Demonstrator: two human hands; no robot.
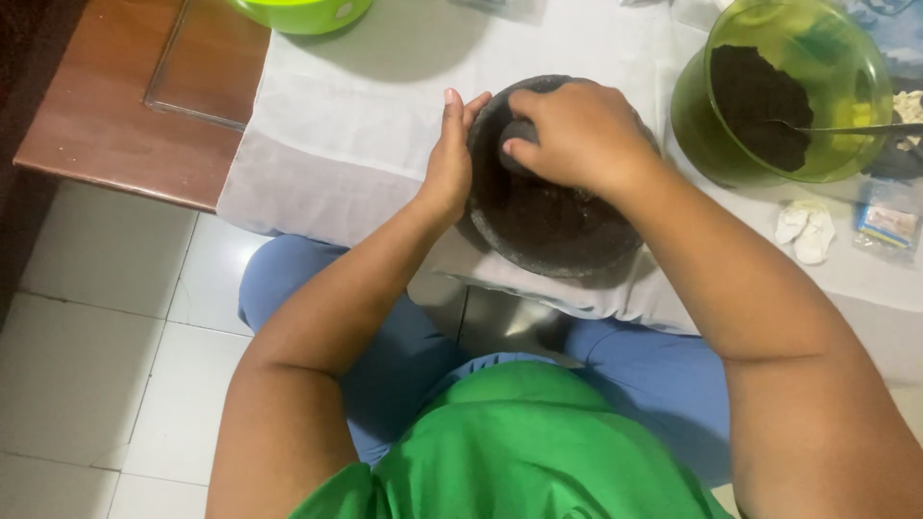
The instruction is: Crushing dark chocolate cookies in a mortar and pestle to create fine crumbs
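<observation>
A white cloth [336,125] covered the table [115,125], and on it, near the front edge, sat a dark stone mortar [548,226] holding dark powder. The left hand [449,159] lay flat and open against its rim, while the right hand [577,135] gripped the pestle [514,154] inside. A green bowl [769,144] of powder stood to the right.

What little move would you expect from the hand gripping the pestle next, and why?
Probably another press and twist of the pestle into the dark grounds. The right hand grips it inside the stone mortar, and the left hand steadies the rim, so grinding looks underway.
</observation>
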